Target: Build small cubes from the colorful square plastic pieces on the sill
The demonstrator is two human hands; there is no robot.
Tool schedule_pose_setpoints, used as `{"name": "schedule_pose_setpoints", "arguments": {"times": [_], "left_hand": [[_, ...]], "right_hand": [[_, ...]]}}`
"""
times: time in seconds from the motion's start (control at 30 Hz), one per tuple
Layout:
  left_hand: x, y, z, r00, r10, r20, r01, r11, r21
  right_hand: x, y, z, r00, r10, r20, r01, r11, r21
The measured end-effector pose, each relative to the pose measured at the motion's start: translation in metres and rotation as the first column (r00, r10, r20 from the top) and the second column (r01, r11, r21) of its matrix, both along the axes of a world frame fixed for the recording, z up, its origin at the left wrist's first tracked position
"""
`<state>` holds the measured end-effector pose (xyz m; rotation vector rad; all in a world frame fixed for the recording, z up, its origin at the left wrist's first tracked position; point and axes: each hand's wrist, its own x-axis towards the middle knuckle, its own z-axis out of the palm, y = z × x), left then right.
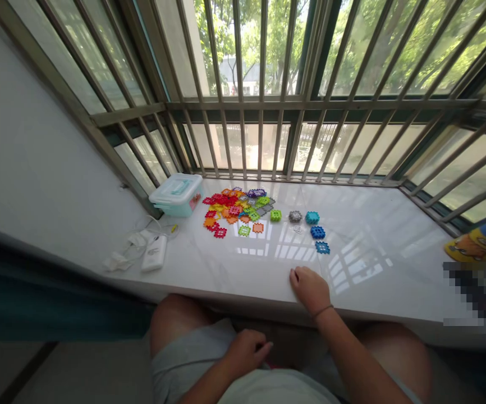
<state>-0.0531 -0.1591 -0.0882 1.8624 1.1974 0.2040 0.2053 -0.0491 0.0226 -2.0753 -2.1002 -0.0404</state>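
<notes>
R hand [310, 289] on window ledge [230, 261], fingers clenched; L hand [248, 350] over lap [192, 348], fingers curled, can't tell if gripping anything; blue piece [322, 247] nr R hand, apart, dk-blue stack [317, 232] just behind; multicol. pile [227, 209] further L, beside lidded box [179, 196].

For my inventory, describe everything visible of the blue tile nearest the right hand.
The blue tile is a flat, roughly square piece with toothed edges and openings in its middle; it looks like plastic. It lies on the white ledge, just on the near side of a blue stack, seemingly with a narrow gap between. The right hand rests nearer the person, not touching it. Nothing lies on it; finer detail is too small to tell.
</notes>
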Motion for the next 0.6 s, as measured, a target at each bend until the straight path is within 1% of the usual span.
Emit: {"name": "schedule_pose_setpoints", "arguments": {"times": [0.03, 0.1, 0.17, 0.23, 0.27, 0.33, 0.4, 0.47, 0.53, 0.6], "left_hand": [[0.004, 0.002, 0.007, 0.998, 0.029, 0.058, -0.026, 0.998, -0.062], [0.015, 0.004, 0.021, 0.980, 0.032, 0.195, 0.006, 0.981, -0.193], [0.029, 0.004, 0.033, 0.952, 0.000, 0.305, 0.080, 0.966, -0.247], [0.043, 0.006, 0.045, 0.911, 0.017, 0.412, 0.110, 0.953, -0.281], [0.050, 0.007, 0.050, 0.875, 0.029, 0.483, 0.128, 0.949, -0.289], [0.061, 0.009, 0.059, 0.813, 0.022, 0.582, 0.160, 0.952, -0.260], [0.068, 0.012, 0.062, 0.793, -0.001, 0.610, 0.156, 0.967, -0.200], [0.068, 0.014, 0.060, 0.800, -0.033, 0.599, 0.142, 0.980, -0.136], [0.063, 0.017, 0.053, 0.816, -0.077, 0.573, 0.142, 0.987, -0.069], [0.055, 0.021, 0.044, 0.843, -0.147, 0.518, 0.168, 0.986, 0.008]], "right_hand": [[-0.007, -0.004, -0.001, 1.000, 0.006, 0.003, -0.006, 1.000, -0.001], [-0.025, -0.015, -0.003, 1.000, 0.023, 0.007, -0.023, 1.000, -0.004], [-0.047, -0.026, -0.004, 0.998, 0.055, 0.001, -0.055, 0.998, -0.023], [-0.068, -0.033, -0.004, 0.997, 0.076, -0.010, -0.076, 0.995, -0.060], [-0.076, -0.034, -0.003, 0.996, 0.086, -0.015, -0.087, 0.994, -0.072], [-0.085, -0.034, -0.001, 0.994, 0.110, -0.024, -0.111, 0.990, -0.091], [-0.088, -0.031, 0.002, 0.992, 0.122, -0.025, -0.124, 0.987, -0.105], [-0.087, -0.029, 0.003, 0.992, 0.123, -0.024, -0.124, 0.986, -0.110], [-0.086, -0.028, 0.002, 0.992, 0.122, -0.025, -0.124, 0.987, -0.105], [-0.086, -0.029, 0.000, 0.993, 0.119, -0.025, -0.121, 0.988, -0.100]]}}
